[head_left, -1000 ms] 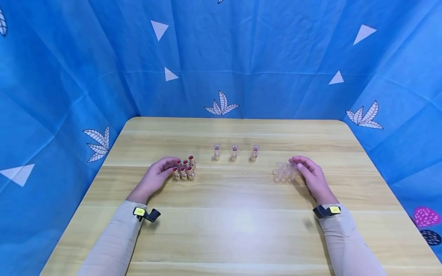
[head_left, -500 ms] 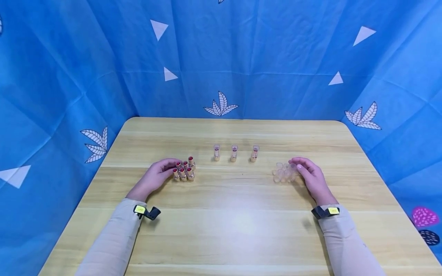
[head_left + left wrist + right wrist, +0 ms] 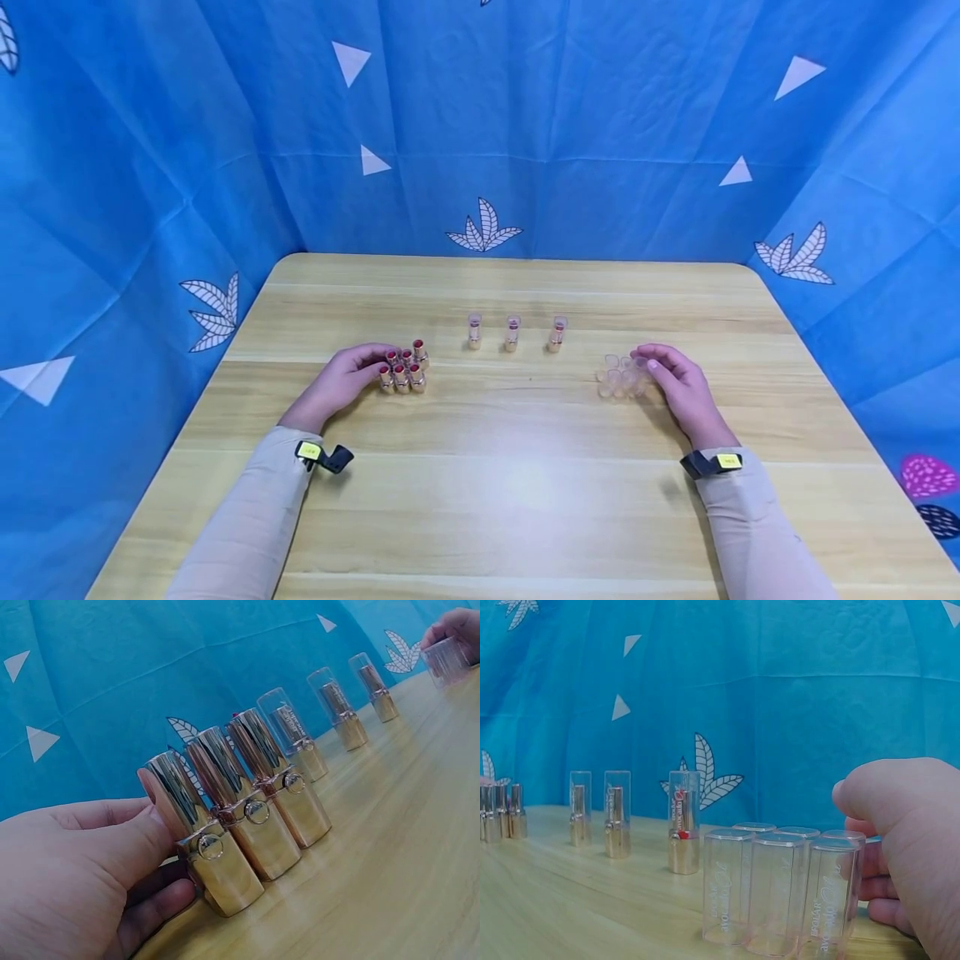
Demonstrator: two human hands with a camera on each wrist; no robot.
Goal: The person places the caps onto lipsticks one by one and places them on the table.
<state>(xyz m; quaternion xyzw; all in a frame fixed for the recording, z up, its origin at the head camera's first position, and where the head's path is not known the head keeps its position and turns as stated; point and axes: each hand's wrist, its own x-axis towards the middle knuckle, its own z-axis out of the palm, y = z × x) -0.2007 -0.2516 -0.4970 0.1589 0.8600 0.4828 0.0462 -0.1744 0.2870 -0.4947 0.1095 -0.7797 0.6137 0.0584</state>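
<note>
In the head view, a tight cluster of several uncapped lipsticks with gold bases and red tips stands upright at left. My left hand rests against its left side. Seen from the left wrist, the thumb touches the nearest lipstick, and some fingers lie behind it, partly hidden. To the right, several clear caps stand bunched together. My right hand is beside them, its fingertips at their right side. The right wrist view shows the thumb just above the caps; fingertips are partly hidden.
Three lipsticks with clear caps on stand in a spaced row farther back: a left one, a middle one and a right one. The wooden table meets a blue patterned cloth behind and at the sides.
</note>
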